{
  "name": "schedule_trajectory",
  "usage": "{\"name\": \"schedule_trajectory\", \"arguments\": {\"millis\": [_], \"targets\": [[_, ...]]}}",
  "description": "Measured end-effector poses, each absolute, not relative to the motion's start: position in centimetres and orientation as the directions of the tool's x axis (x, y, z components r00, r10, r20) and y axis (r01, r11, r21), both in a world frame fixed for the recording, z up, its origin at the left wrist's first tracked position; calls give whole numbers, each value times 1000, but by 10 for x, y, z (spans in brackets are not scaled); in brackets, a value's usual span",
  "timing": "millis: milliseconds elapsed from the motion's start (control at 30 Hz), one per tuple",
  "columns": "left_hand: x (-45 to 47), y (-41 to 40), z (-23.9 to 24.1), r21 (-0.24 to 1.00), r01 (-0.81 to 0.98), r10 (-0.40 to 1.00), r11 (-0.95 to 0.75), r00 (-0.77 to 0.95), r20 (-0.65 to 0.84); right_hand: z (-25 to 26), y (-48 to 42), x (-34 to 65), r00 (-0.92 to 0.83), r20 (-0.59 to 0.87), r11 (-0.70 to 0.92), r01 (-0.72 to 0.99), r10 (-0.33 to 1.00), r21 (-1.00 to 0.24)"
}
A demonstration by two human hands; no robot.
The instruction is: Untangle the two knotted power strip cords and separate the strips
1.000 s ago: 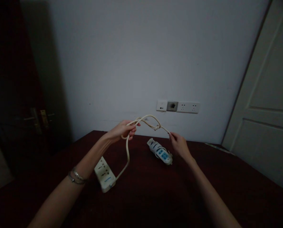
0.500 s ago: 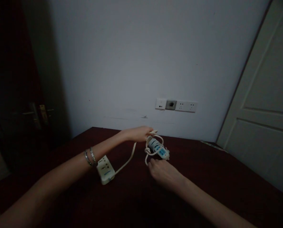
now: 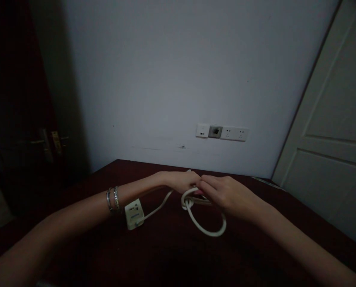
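A cream power strip (image 3: pixel 133 214) lies on the dark red table (image 3: pixel 172 255), its cream cord (image 3: pixel 206 229) running right into a knot and a hanging loop. My left hand (image 3: pixel 179 180) and my right hand (image 3: pixel 225 193) meet above the knot, fingers closed on the cord. Bracelets ring my left wrist (image 3: pixel 112 199). The second strip with blue sockets is hidden behind my hands.
White wall sockets (image 3: pixel 222 132) sit on the wall beyond the table. A pale door (image 3: pixel 336 131) stands at the right, a dark door with a brass handle (image 3: pixel 50 143) at the left.
My hands dropped from holding the cord stretched in the air to the table. The right hand rose onto the knot beside the left. A loop hangs toward me; the blue-socket strip is covered.
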State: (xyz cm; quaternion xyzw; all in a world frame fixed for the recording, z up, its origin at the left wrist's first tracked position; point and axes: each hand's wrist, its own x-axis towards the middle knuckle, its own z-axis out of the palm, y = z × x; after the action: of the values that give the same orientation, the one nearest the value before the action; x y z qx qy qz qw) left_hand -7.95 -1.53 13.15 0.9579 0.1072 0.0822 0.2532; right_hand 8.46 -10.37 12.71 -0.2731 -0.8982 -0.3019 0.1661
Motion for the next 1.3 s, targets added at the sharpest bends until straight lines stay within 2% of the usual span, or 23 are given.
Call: {"name": "schedule_trajectory", "arguments": {"millis": [133, 233, 433, 500, 600, 667, 900, 1033, 1167, 1300], "targets": [[-81, -17, 128, 648, 96, 235, -755, 963, 131, 125, -102, 98, -726, 531, 717, 637, 437, 281], [-81, -16, 125, 676, 78, 223, -733, 966, 130, 122, -100, 105, -681, 545, 744, 652, 489, 147], [-80, -16, 117, 773, 32, 266, -634, 947, 179, 117, -90, 115, -578, 635, 783, 619, 511, -67], [-79, -18, 113, 803, -1, 249, -596, 951, 185, 116, -85, 117, -513, 632, 773, 591, 581, -231], [-78, -19, 105, 834, -23, 265, -552, 943, 201, 115, -76, 117, -467, 518, 697, 494, 717, -520], [-78, -16, 99, 850, -32, 323, -527, 917, 234, 112, -70, 118, -426, 466, 629, 450, 775, -634], [-82, 12, 90, 922, -152, 514, -356, 792, 329, 92, -43, 127, -163, 428, 457, 313, 889, -832], [-86, 23, 85, 928, -185, 595, -323, 723, 351, 86, -29, 122, 45, 450, 448, 52, 892, -893], [-86, 27, 83, 913, -263, 575, -313, 712, 403, 81, -14, 108, 164, 438, 456, -92, 884, -885], [-84, 22, 84, 889, -376, 506, -260, 731, 457, 73, 5, 93, 74, 384, 385, -338, 921, -859]]}}
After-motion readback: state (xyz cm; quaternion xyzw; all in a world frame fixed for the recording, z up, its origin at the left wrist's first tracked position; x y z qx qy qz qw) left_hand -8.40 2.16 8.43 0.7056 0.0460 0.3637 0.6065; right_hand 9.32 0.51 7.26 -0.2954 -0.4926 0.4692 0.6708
